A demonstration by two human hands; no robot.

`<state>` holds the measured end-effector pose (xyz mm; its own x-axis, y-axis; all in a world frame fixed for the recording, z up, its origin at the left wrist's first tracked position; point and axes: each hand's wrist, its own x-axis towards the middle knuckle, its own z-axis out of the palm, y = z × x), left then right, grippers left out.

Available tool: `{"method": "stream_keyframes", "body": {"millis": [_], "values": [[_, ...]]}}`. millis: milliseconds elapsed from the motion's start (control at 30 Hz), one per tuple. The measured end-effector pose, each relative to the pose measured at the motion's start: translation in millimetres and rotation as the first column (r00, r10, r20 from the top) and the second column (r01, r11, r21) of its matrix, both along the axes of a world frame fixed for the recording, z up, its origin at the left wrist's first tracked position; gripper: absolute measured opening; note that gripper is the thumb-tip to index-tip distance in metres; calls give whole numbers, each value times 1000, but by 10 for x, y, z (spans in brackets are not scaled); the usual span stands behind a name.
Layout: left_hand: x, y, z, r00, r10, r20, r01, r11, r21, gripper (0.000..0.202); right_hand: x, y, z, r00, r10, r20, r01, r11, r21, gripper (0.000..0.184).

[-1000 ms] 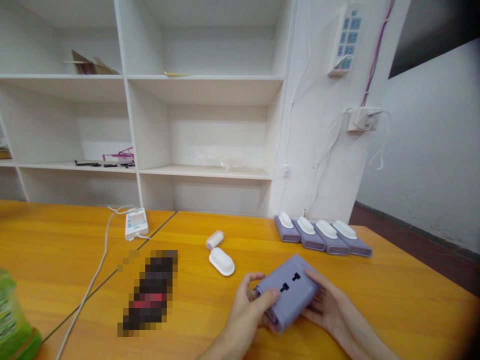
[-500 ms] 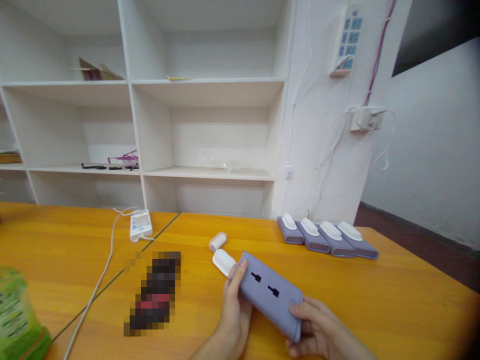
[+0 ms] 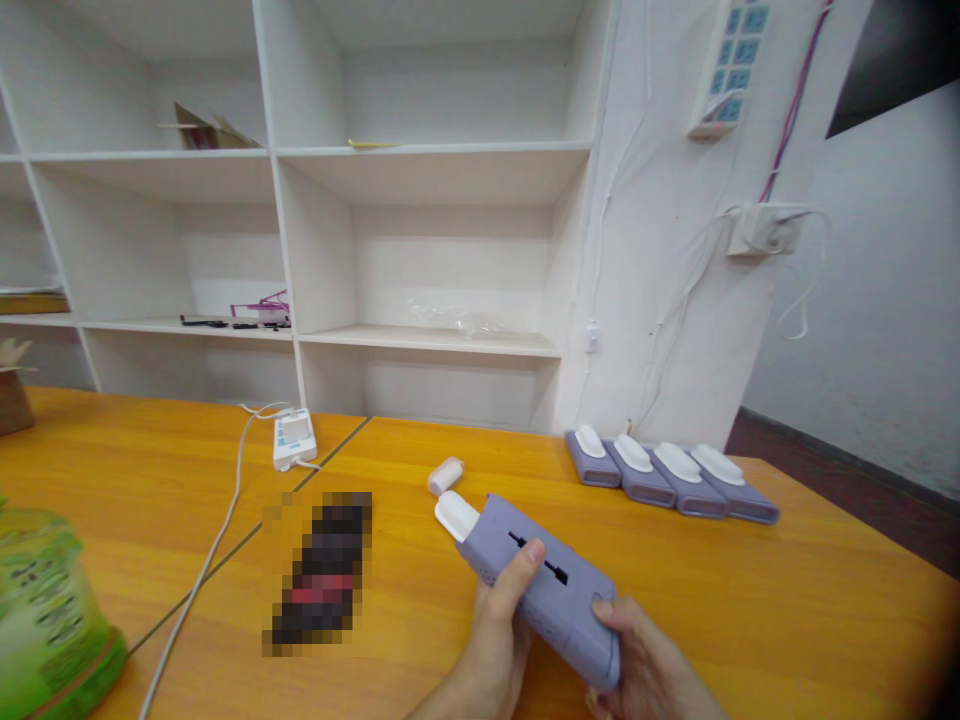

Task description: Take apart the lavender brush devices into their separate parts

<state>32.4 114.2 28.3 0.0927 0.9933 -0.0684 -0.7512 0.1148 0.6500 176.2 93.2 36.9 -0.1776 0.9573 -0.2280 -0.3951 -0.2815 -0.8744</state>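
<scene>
A purple, flat rectangular case (image 3: 536, 590) is held tilted above the table between both hands. Two black plug-shaped marks or slots show on its top face, one partly covered by a thumb. My left hand (image 3: 502, 630) is closed around its near long side, thumb on the top face and fingers underneath. My right hand (image 3: 645, 650) grips the lower right end, its thumb by a small round notch. Just past the case's far left end is a white rounded oval piece (image 3: 456, 515), partly hidden behind it. A small pale cylinder (image 3: 446, 476) lies beyond that.
Several similar purple cases (image 3: 649, 485) with white oval pieces on top stand in a row at the back right. At left are a white power strip (image 3: 295, 438) with its cable, a pixelated dark object (image 3: 322, 575) and a green container (image 3: 56, 615). White shelves (image 3: 427, 340) stand behind.
The left thumb has moved from the case's far left corner onto its top face, and the case has turned to show more of its near side. The view has shifted slightly.
</scene>
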Motion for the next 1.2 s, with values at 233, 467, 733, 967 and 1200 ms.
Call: {"method": "stream_keyframes", "body": {"millis": [233,467,733,967,1200], "values": [[158,-82,59,991,130,-43,-131,991,1,62,-102,-50,57,985,-171,-17,170,984,-54,34],[138,-127,105,982,173,-78,-173,985,9,62,-102,-89,-68,979,-193,-69,189,980,-62,42],[63,-150,173,984,135,-112,-131,990,43,53,-49,-81,-49,991,-124,-42,125,992,18,37],[71,-146,101,977,151,-150,-141,987,75,54,-56,-102,51,990,-134,-46,134,991,-3,33],[62,-121,54,970,134,-201,-111,986,121,53,-79,-134,130,992,-107,-72,106,994,-18,31]]}}
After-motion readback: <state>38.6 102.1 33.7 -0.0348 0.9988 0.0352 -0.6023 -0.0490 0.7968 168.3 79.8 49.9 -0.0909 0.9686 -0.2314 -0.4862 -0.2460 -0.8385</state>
